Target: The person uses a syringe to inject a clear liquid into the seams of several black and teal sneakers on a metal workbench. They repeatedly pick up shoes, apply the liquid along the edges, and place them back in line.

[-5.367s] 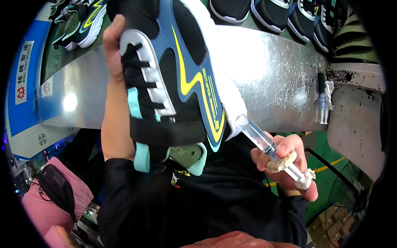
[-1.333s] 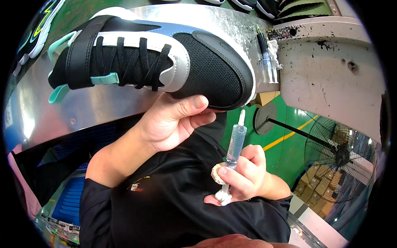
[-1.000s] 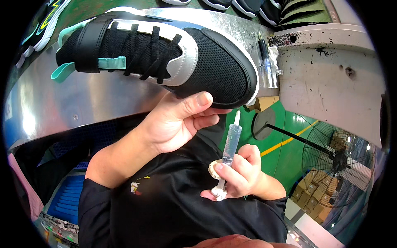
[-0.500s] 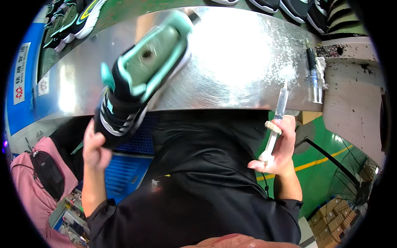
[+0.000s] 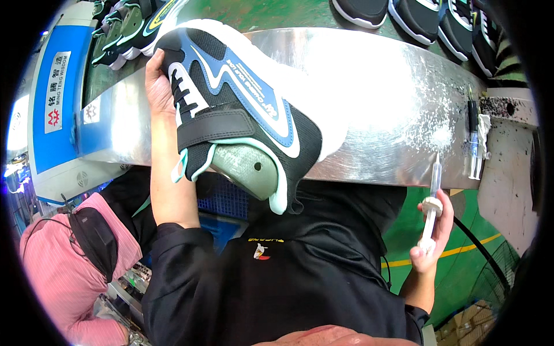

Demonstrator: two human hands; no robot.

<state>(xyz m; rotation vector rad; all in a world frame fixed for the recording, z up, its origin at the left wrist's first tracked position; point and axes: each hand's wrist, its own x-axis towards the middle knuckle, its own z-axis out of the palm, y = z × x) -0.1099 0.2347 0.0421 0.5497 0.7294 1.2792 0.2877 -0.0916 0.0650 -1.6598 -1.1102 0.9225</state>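
A black and blue sneaker [image 5: 254, 98] with a white sole and mint lining is gripped near its toe by my left hand [image 5: 159, 86]. Its side faces up, and a green last with a round hole sits inside the opening. The shoe hangs over the left part of the metal table [image 5: 369, 164]. In my right hand [image 5: 434, 236], beyond the table's front edge, is a syringe [image 5: 430, 222] with a fine tip, pointing up and away. The thumb rests at its plunger end. White specks dot the metal near that tip.
At the right table edge lie a second syringe [image 5: 474, 153], a dark pen-like tool [image 5: 473, 115] and a crumpled white tissue [image 5: 483, 135]. More sneakers [image 5: 412, 20] stand along the far side. A person in pink [image 5: 86, 259] is at the lower left. A fan [image 5: 490, 277] stands at right.
My left hand has swung up and away and turned the sneaker from opening-up to side-up, toe now far left. The syringe stays in my right hand, appearing lower and farther right.
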